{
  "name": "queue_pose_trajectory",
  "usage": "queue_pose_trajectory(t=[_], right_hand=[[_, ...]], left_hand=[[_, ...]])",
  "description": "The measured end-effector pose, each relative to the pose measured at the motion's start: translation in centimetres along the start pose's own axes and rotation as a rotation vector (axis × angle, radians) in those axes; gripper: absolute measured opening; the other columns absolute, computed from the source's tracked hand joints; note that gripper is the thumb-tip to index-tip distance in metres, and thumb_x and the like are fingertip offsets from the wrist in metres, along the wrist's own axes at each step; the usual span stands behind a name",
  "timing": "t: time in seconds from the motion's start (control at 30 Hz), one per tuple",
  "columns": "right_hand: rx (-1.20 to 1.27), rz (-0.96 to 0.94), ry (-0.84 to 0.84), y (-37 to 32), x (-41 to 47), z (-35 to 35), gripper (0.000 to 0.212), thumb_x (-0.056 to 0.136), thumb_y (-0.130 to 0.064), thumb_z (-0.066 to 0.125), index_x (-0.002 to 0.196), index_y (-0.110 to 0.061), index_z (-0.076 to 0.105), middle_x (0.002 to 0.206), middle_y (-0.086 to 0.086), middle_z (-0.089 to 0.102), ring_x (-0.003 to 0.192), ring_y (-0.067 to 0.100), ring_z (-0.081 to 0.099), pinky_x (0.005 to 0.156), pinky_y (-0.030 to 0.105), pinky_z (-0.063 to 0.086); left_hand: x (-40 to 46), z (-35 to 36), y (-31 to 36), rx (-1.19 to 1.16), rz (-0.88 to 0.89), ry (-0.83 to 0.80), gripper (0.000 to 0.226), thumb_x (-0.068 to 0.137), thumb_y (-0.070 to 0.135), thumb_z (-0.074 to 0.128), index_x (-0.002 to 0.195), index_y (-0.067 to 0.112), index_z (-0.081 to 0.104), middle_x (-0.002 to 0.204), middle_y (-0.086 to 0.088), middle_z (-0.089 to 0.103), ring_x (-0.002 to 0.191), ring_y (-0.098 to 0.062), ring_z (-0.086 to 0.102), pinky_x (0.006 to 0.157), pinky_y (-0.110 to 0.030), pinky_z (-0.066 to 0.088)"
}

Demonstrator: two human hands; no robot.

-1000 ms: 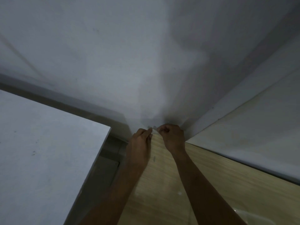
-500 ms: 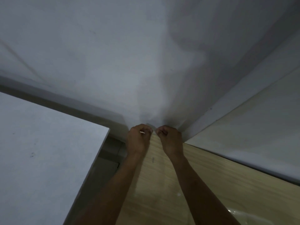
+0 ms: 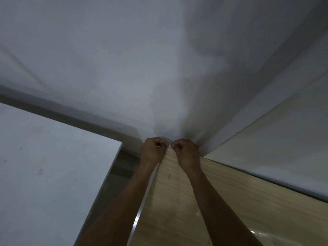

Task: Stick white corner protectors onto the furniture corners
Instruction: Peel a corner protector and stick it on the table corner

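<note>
Both my hands are raised to the far top corner of a light wood-grain furniture panel [image 3: 177, 201], close under the white wall. My left hand [image 3: 154, 151] and my right hand [image 3: 186, 153] have curled fingers and pinch a small pale corner protector [image 3: 169, 145] between them right at that corner. Only a sliver of the protector shows between the fingertips; the rest is hidden by my fingers.
A white flat surface [image 3: 44, 174] fills the lower left, with a dark gap [image 3: 122, 167] between it and the wood panel. A white slab [image 3: 275, 142] runs along the right. A glossy clear sheet [image 3: 262, 235] lies at the bottom right.
My hands have shifted slightly up toward the corner, and the fingers of both have curled tighter around the protector. The view has tilted a little.
</note>
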State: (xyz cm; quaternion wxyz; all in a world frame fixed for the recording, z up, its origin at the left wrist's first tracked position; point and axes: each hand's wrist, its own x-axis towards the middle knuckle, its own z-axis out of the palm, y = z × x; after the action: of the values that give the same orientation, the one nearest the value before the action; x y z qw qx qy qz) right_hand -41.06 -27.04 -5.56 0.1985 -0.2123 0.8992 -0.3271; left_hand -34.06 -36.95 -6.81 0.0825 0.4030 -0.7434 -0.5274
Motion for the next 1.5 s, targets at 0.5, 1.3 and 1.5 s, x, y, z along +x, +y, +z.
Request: queue_pose_trajectory(t=[0.5,1.3,1.5], right_hand=[[-0.233,-0.237,0.004,1.7,-2.3,-0.1,0.034,0.091,-0.001,0.048,0.12,-0.007,0.064,0.121,0.01,0.065,0.111,0.027,0.057,0.096,0.03,0.041],[-0.269,-0.356,-0.295,1.0,0.0,-0.7,0.041,0.094,-0.004,0.046,0.132,-0.019,0.054,0.13,0.001,0.057,0.12,0.019,0.053,0.101,0.028,0.038],[-0.277,-0.371,-0.273,1.2,-0.1,-0.6,0.046,0.091,-0.001,0.046,0.133,-0.02,0.053,0.133,0.001,0.056,0.121,0.02,0.053,0.102,0.032,0.041]], left_hand=[[-7.1,3.1,-3.9,0.118,0.169,0.236,0.036,0.096,0.031,0.053,0.13,0.017,0.056,0.121,0.005,0.056,0.104,0.015,0.039,0.096,-0.013,0.038],[-6.3,3.7,-5.2,0.208,0.182,0.226,0.042,0.096,0.037,0.05,0.134,0.018,0.051,0.132,-0.001,0.055,0.122,-0.013,0.041,0.101,-0.025,0.029],[-6.3,3.6,-5.1,0.212,0.193,0.202,0.041,0.096,0.033,0.053,0.132,0.016,0.052,0.132,-0.002,0.055,0.124,-0.015,0.043,0.101,-0.022,0.027]])
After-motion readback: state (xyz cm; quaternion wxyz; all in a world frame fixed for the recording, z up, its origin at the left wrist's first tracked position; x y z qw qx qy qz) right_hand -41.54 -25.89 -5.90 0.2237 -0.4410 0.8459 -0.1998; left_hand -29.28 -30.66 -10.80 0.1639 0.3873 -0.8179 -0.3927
